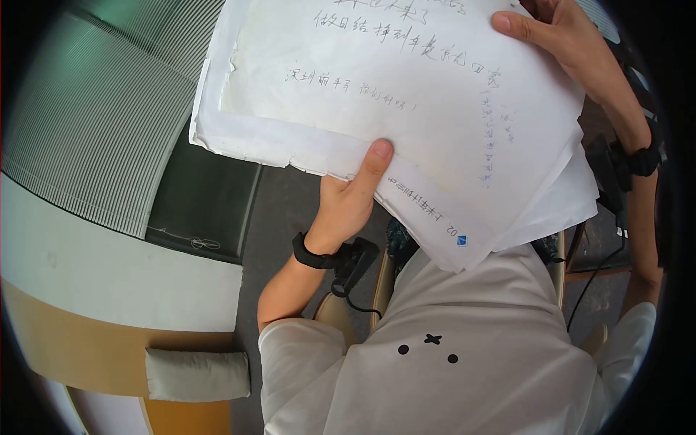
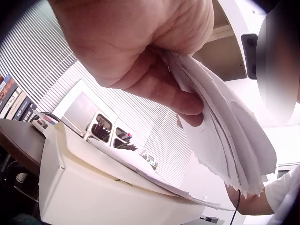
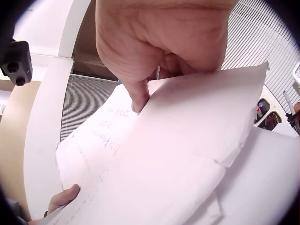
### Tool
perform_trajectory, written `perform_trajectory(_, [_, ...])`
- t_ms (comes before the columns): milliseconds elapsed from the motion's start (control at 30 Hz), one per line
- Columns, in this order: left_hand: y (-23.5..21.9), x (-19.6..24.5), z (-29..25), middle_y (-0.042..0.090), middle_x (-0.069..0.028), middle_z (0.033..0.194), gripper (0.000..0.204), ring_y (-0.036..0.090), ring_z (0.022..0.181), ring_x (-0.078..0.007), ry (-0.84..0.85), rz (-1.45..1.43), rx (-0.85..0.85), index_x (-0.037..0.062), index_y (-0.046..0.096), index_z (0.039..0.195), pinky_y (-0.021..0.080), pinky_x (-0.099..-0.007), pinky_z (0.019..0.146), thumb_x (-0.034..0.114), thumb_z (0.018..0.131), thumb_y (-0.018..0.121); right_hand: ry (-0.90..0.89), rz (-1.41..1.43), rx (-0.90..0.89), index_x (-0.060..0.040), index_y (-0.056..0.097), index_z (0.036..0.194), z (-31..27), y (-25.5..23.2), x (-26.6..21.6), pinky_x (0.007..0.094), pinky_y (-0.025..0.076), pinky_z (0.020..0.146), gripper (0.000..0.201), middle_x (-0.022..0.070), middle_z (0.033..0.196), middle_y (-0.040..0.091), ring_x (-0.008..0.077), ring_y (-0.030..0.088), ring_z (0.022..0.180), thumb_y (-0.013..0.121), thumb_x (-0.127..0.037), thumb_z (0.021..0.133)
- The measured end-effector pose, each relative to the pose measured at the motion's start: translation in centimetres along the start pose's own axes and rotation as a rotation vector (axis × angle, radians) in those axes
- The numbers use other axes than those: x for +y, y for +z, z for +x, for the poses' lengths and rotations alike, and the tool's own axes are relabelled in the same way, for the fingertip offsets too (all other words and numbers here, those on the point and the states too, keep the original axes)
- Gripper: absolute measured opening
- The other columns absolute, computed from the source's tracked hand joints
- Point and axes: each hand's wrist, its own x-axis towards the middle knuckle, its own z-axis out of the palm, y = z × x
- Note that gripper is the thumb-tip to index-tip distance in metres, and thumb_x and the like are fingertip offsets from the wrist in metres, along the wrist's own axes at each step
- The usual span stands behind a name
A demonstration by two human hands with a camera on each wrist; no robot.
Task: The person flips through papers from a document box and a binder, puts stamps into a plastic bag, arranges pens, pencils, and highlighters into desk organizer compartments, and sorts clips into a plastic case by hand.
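A stack of large white paper sheets (image 1: 406, 123) with handwriting and ragged, torn edges is held up in front of the person. My left hand (image 1: 351, 199) grips its near edge, thumb on top and fingers underneath. In the left wrist view, several layers of the sheets (image 2: 225, 122) fan apart beyond the curled fingers. My right hand (image 1: 576, 43) pinches the far right edge, its thumb lying on the written side. One lower sheet shows printed text and a small blue logo (image 1: 462, 241). The right wrist view has a blank, bent sheet (image 3: 197, 117) beside the written one.
A cream box (image 2: 103, 187) stands on a dark table (image 2: 21, 140), with pen holders (image 2: 101, 129) and books (image 2: 16, 101) behind it. Blinds (image 1: 94, 109) cover the window on the left. A grey cushion (image 1: 197, 375) lies lower left. A cable (image 1: 362, 312) hangs from the left wrist camera.
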Motion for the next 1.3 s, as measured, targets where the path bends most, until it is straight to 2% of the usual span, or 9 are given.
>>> perform_trajectory(400, [-0.6, -0.9, 0.2, 0.065, -0.0119, 0.137, 0.048, 0.064, 0.121, -0.0189, 0.001, -0.071, 0.003, -0.0005, 0.056, 0.145, 0.054, -0.035, 0.101, 0.022, 0.105, 0.072, 0.092, -0.073, 0.085, 0.0101, 0.076, 0.115, -0.2, -0.4, 0.6, 0.0335, 0.06, 0.07, 0.03, 0.0188, 0.092, 0.079, 0.0204, 0.074, 0.071, 0.074, -0.014, 0.096])
perform_trajectory(467, [-0.8, -1.2, 0.2, 0.065, -0.012, 0.138, 0.049, 0.064, 0.121, -0.0191, 0.001, -0.069, 0.008, -0.0008, 0.056, 0.146, 0.054, -0.0353, 0.102, 0.022, 0.105, 0.072, 0.127, -0.369, 0.147, 0.0084, 0.071, 0.121, -1.3, -0.1, -0.4, 0.0326, 0.061, 0.075, 0.034, 0.0168, 0.1, 0.079, 0.0184, 0.075, 0.079, 0.075, -0.016, 0.098])
perform_trajectory(567, [-1.2, -1.5, 0.1, 0.064, -0.0122, 0.139, 0.05, 0.064, 0.122, -0.0195, 0.006, -0.076, 0.035, -0.0012, 0.054, 0.147, 0.053, -0.0359, 0.104, 0.02, 0.105, 0.072, 0.144, -0.201, 0.053, 0.0033, 0.067, 0.132, -0.7, -5.7, 10.9, 0.0262, 0.054, 0.082, 0.052, 0.0091, 0.106, 0.073, 0.01, 0.067, 0.087, 0.068, -0.041, 0.105])
perform_trajectory(667, [-2.2, -1.6, -0.5, 0.063, -0.0123, 0.141, 0.05, 0.063, 0.124, -0.0203, 0.027, -0.075, 0.103, -0.0016, 0.053, 0.148, 0.052, -0.0365, 0.105, 0.018, 0.106, 0.071, 0.214, -0.29, 0.324, 0.0057, 0.07, 0.123, -2.6, -5.1, 12.1, 0.0257, 0.053, 0.074, 0.044, 0.0047, 0.095, 0.072, 0.0064, 0.063, 0.077, 0.066, -0.035, 0.107])
perform_trajectory(833, [-6.0, 1.0, -0.5, 0.067, -0.0146, 0.135, 0.046, 0.065, 0.119, -0.02, 0.07, -0.052, 0.215, -0.0073, 0.059, 0.141, 0.053, -0.0348, 0.102, 0.017, 0.104, 0.073, 0.346, -0.221, 0.18, 0.0096, 0.068, 0.115, -5.4, -7.2, 16.5, 0.0284, 0.052, 0.074, 0.036, 0.0048, 0.093, 0.07, 0.0078, 0.061, 0.082, 0.071, -0.024, 0.104])
perform_trajectory(933, [-6.9, 2.4, -0.3, 0.065, -0.0188, 0.137, 0.053, 0.067, 0.12, -0.0244, 0.095, -0.076, 0.293, -0.0083, 0.052, 0.145, 0.056, -0.0376, 0.102, 0.016, 0.103, 0.072, 0.347, -0.331, 0.275, 0.0092, 0.068, 0.115, -7.3, -5.5, 16.5, 0.0283, 0.052, 0.075, 0.034, 0.0066, 0.095, 0.069, 0.0105, 0.062, 0.083, 0.074, -0.021, 0.101])
perform_trajectory(1033, [-7.1, 3.7, -0.1, 0.064, -0.02, 0.138, 0.054, 0.067, 0.123, -0.0255, 0.08, -0.164, 0.217, -0.0088, 0.05, 0.147, 0.056, -0.0389, 0.103, 0.016, 0.103, 0.071, 0.561, -0.403, 0.004, 0.0107, 0.068, 0.112, -6.7, -5.8, 14.1, 0.0323, 0.052, 0.077, 0.03, 0.0119, 0.097, 0.068, 0.0144, 0.063, 0.087, 0.074, -0.014, 0.097])
perform_trajectory(1167, [-5.8, 2.5, 1.0, 0.063, -0.0215, 0.141, 0.058, 0.065, 0.126, -0.0285, -0.063, -0.217, 0.124, -0.0091, 0.046, 0.151, 0.056, -0.0393, 0.105, 0.016, 0.104, 0.069, 0.207, -0.504, 0.144, 0.0115, 0.068, 0.11, -7.7, -3.4, 13.9, 0.0411, 0.051, 0.081, 0.032, 0.0233, 0.099, 0.07, 0.0282, 0.067, 0.089, 0.075, -0.012, 0.09])
perform_trajectory(1300, [-4.2, 1.2, 1.9, 0.061, -0.0227, 0.145, 0.062, 0.066, 0.127, -0.0286, -0.153, -0.23, 0.042, -0.008, 0.042, 0.154, 0.056, -0.0393, 0.105, 0.017, 0.103, 0.069, 0.296, -0.548, -0.068, 0.0115, 0.066, 0.11, -6.8, -3.8, 12.3, 0.0419, 0.05, 0.085, 0.033, 0.0242, 0.095, 0.066, 0.0357, 0.066, 0.094, 0.074, -0.013, 0.089])
